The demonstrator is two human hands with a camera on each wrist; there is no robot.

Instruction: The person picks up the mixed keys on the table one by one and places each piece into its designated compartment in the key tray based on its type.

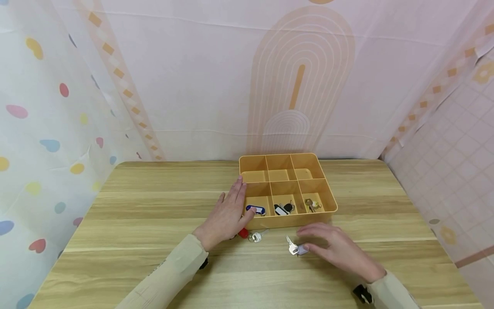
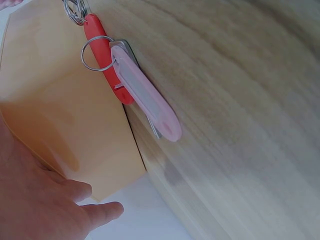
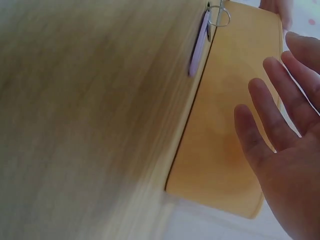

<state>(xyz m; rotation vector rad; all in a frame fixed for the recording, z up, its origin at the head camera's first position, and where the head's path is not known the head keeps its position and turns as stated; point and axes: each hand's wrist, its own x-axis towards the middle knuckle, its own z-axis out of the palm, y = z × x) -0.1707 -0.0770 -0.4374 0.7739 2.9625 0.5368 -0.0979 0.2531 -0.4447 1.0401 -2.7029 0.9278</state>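
My left hand [image 1: 225, 216] rests along the left side of the orange divided box [image 1: 297, 221], its fingers extended and its thumb over the front rim. Close to the box's front wall, my right hand [image 1: 339, 248] hovers with fingers spread apart, holding nothing. By its thumb lies a silver key [image 1: 293, 249] with a light purple key tag [image 3: 199, 47] on the table. Below the left hand a red key tag [image 2: 100, 47] lies beside the box with a ring of keys [image 1: 257, 237]; a pink key tag [image 2: 150, 100] overlaps the red one.
The box's front row holds a blue key tag [image 1: 251, 207], a black key tag [image 1: 281, 210] with keys, and several keys [image 1: 311, 204] at the right. A wooden table [image 1: 154, 206] carries everything; patterned cloth [image 1: 200, 86] hangs behind and at both sides.
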